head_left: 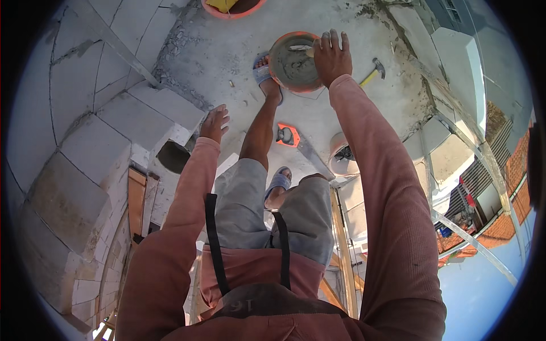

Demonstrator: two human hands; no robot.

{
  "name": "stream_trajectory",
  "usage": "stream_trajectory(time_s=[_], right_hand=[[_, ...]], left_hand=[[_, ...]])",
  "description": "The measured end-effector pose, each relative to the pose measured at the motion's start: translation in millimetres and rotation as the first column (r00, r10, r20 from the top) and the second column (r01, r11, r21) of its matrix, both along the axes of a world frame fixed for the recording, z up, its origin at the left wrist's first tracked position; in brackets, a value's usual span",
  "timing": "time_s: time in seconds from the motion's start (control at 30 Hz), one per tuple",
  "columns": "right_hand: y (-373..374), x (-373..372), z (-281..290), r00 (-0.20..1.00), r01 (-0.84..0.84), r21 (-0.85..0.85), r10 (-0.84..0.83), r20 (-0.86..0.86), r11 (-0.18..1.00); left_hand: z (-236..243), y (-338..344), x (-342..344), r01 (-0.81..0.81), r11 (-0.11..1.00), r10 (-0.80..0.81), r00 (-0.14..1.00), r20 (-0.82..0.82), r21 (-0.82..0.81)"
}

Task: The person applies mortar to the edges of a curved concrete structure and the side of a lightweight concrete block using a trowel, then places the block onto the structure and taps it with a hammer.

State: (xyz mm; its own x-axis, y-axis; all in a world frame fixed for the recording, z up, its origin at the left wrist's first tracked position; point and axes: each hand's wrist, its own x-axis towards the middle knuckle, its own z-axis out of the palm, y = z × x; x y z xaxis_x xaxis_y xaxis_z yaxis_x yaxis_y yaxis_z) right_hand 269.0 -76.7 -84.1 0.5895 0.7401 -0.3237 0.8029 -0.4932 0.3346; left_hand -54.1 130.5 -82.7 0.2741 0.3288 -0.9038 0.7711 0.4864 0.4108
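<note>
My right hand [333, 59] reaches over the right rim of an orange bucket [271, 63] with grey wet mortar [296, 71] in it. Its fingers stretch out, and the pale handle of a trowel [298, 48] lies against its thumb side. The trowel's blade rests over the mortar. The palm is hidden, but no grip around the handle shows. Lower and to the left, my left hand [215, 123] hangs beside the block wall [136, 116], fingers apart and holding nothing. A hammer [373, 72] with a yellow handle lies on the floor right of the bucket.
A second orange tub [236, 11] with something yellow inside stands at the far edge. Between my feet and the right wall are an orange tool [288, 136] and a pale bucket [343, 165]. Rubble [182, 51] lines the left wall; metal bars [478, 238] cross at right.
</note>
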Motion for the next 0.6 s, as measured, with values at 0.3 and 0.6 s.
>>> stream_trajectory(time_s=[0.3,0.6], right_hand=[[-37.0,10.9,-108.4,0.539,0.359,-0.355,-0.502,-0.676,0.863],[-92.0,-21.5,-70.3,-0.384,0.708,-0.662,-0.652,-0.654,0.246]], left_hand=[[-156.3,-32.6,183.7,0.427,0.886,-0.421,0.904,-0.075,0.182],[-207.4,-59.3,195.3,0.408,0.871,-0.379,0.912,-0.156,0.274]])
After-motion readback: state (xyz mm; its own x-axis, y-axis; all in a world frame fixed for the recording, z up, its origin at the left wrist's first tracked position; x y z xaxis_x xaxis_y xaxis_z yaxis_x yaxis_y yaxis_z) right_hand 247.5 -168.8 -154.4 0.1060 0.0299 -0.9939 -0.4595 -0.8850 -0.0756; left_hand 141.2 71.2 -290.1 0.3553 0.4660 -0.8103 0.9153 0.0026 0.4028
